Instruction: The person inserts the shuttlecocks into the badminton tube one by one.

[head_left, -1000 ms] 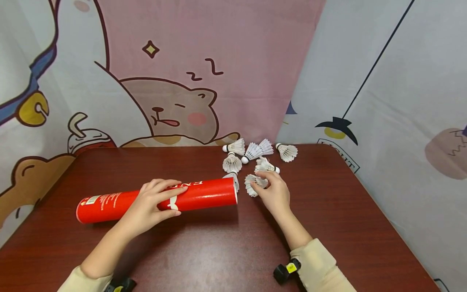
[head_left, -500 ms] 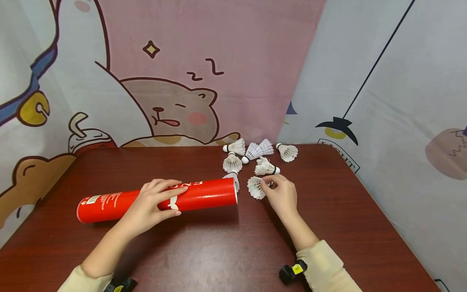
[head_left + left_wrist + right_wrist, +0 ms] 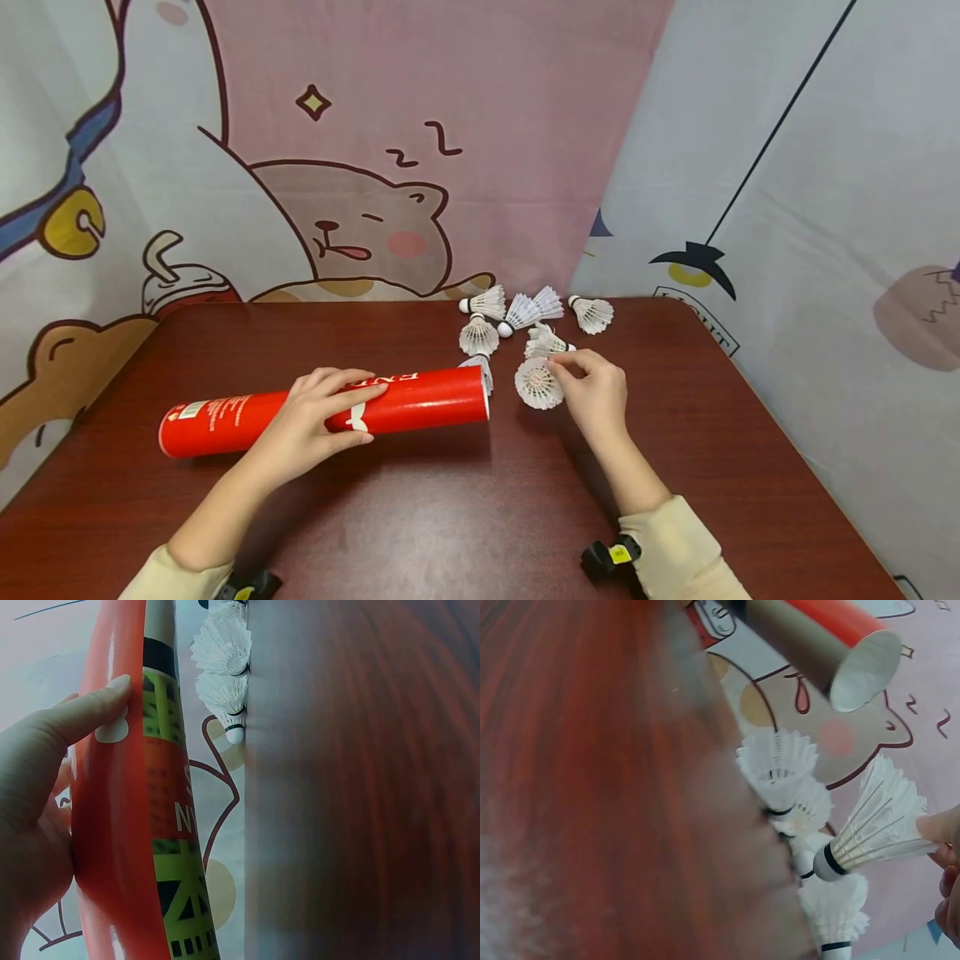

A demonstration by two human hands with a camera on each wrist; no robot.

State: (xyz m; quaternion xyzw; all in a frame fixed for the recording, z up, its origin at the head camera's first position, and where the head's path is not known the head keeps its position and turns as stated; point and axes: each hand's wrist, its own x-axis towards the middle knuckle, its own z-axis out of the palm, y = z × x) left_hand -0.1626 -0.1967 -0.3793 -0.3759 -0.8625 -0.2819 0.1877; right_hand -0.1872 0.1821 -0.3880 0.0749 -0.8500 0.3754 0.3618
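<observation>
A long red shuttlecock tube (image 3: 427,400) lies across the left half of the view, its right end raised above the tabletop. My left hand (image 3: 303,421) grips it around the middle, thumb on the near side and fingers over the top. In the left wrist view, a green and black patterned band shows along the tube (image 3: 116,795). Right of the tube's end, my right hand (image 3: 596,398) pinches a white feather shuttlecock (image 3: 536,387) by the edge of its skirt. The right wrist view shows this shuttlecock (image 3: 885,825) held in the air, its black-banded cork pointing down toward the table.
Several more shuttlecocks lie at the back of the brown table (image 3: 420,517). One (image 3: 546,340) is just behind the held one, another (image 3: 592,315) sits farther right, and one (image 3: 482,363) is partly hidden behind the tube's end. A cartoon-print cloth (image 3: 510,125) hangs behind.
My right hand has drawn slightly right with the shuttlecock, whose skirt opening has turned toward the head camera. The left hand and tube have stayed in place.
</observation>
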